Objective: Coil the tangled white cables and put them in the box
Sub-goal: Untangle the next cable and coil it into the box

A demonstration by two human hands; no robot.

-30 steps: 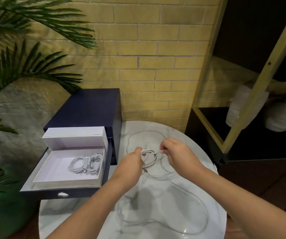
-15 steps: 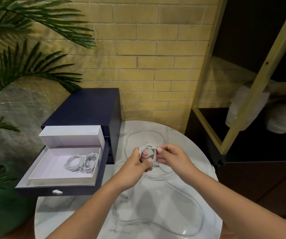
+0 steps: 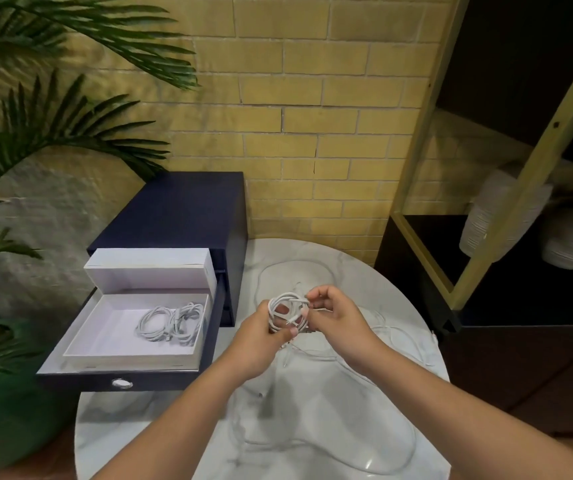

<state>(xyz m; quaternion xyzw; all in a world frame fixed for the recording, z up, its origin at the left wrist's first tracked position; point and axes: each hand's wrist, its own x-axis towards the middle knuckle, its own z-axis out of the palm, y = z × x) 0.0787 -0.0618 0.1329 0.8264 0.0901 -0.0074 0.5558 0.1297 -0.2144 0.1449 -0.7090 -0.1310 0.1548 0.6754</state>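
My left hand [image 3: 259, 344] grips a small coil of white cable [image 3: 287, 311] above the round marble table [image 3: 312, 438]. My right hand [image 3: 338, 315] pinches the same coil at its right side. Loose white cables [image 3: 396, 344] trail from the coil and lie in wide loops on the marble. To the left an open white box [image 3: 105, 323] sits in a pulled-out drawer, with two coiled white cables [image 3: 171, 322] inside it.
The dark blue drawer unit [image 3: 181, 209] stands at the table's left edge, its drawer front [image 3: 122, 382] jutting toward me. A potted palm [image 3: 11, 168] fills the far left. A dark shelf with a yellow frame [image 3: 486, 216] holds white ribbed vases [image 3: 499, 220] on the right.
My hands have come together on the coil. The coil has gained turns and become tighter, and the slack cable on the table has shortened.
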